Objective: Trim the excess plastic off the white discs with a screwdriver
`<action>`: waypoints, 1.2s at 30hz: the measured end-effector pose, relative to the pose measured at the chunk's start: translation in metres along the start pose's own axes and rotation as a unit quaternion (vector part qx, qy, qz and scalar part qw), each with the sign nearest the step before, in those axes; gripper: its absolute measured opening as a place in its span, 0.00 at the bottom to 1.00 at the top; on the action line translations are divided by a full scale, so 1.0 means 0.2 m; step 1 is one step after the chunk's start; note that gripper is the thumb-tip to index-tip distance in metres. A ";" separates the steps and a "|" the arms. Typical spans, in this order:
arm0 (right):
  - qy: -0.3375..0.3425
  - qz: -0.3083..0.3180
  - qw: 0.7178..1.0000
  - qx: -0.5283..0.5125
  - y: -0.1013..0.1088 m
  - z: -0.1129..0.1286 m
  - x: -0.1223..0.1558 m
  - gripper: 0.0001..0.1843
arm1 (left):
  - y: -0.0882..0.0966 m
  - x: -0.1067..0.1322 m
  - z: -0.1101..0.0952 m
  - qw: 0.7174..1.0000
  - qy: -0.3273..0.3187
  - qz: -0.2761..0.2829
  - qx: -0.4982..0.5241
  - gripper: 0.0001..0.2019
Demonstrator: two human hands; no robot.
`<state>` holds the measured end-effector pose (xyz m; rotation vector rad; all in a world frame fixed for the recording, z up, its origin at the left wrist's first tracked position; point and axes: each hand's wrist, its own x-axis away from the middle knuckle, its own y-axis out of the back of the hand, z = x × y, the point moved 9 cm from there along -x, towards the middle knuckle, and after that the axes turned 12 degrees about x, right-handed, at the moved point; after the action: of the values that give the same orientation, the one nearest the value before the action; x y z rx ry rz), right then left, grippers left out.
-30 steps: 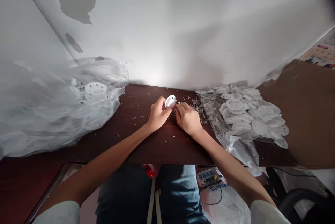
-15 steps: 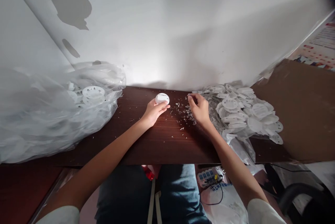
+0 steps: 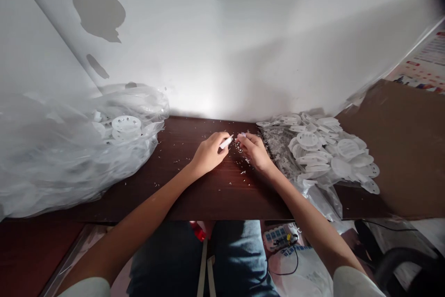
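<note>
Above the middle of the table, my left hand (image 3: 209, 152) grips a small round white plastic piece (image 3: 225, 142), now tilted so its edge shows. My right hand (image 3: 255, 149) is close on its right, thumb and fingertips pinched together. A tiny pale bit shows at those fingertips, too small to name. The two hands are a little apart. Under and around them lie many tiny whitish slivers (image 3: 243, 172), strewn over the dark tabletop.
To the right, a heap of white slotted plastic discs (image 3: 308, 139) lies on clear plastic sheeting, beside a brown cardboard panel (image 3: 410, 148). On the left bulges a large clear bag (image 3: 69, 162) with white round parts (image 3: 126, 123). A white wall (image 3: 208, 56) rises behind the dark table (image 3: 208, 199).
My right hand has moved left from the sliver pile to beside the left hand. My left hand has turned the white piece from face-up to edge-on and shifted slightly right and nearer.
</note>
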<state>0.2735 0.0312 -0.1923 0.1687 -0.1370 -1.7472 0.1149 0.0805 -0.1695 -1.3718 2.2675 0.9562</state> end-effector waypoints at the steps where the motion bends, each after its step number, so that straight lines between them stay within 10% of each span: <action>1: -0.012 0.013 0.999 -0.042 -0.02 0.00 0.00 0.21 | -0.01 0.01 -0.03 0.998 -0.034 0.022 -0.039 0.19; 17: -0.030 0.034 0.992 -0.117 -0.03 -0.04 -0.02 0.19 | -0.01 -0.02 -0.14 0.980 -0.094 0.108 -0.135 0.34; 22: -0.021 -0.005 0.996 -0.092 0.02 0.00 -0.01 0.23 | 0.48 -0.11 -0.24 0.962 -0.013 -0.019 -0.270 0.31; 28: -0.021 -0.017 0.999 -0.041 0.03 -0.01 -0.01 0.23 | 1.23 -0.04 -0.23 0.854 0.199 -0.174 -0.449 0.54; 32: 0.011 -0.039 0.999 0.030 0.04 0.00 -0.03 0.22 | 1.37 0.04 -0.07 0.828 0.271 -0.168 -0.462 0.62; 36: 0.073 -0.083 0.981 0.162 0.07 0.05 -0.03 0.18 | 1.16 -0.05 -0.10 0.840 0.253 -0.149 -0.457 0.51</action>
<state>0.2868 0.0348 -0.1790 0.5590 -0.3078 -1.8628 -0.0820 0.1454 -0.0614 -2.5325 1.7973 1.8528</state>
